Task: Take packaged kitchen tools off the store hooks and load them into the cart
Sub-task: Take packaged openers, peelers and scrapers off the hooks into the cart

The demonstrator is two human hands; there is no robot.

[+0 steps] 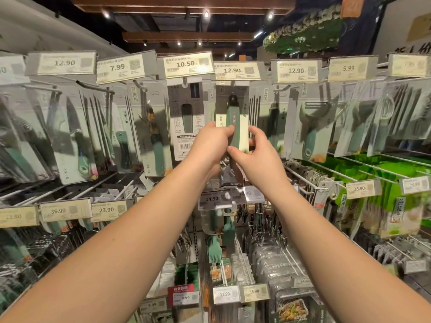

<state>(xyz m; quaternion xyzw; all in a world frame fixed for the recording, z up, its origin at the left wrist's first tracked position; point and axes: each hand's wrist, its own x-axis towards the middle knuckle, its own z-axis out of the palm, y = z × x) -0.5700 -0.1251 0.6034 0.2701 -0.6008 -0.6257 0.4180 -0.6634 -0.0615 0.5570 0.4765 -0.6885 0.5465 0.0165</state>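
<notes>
A packaged kitchen tool [233,117] with a green handle on a pale card hangs from a top-row hook under the 12.90 price tag [235,70]. My left hand [211,142] grips the card's lower left edge with curled fingers. My right hand [253,151] pinches its lower right edge, thumb in front. The package's bottom is hidden behind both hands. The cart is out of view.
More packaged tools hang on hooks either side: a knife [74,136] at left, a peeler [311,127] at right. Lower rows hold a green silicone brush [213,249] and other packs. Bare metal hooks [307,180] stick out at right.
</notes>
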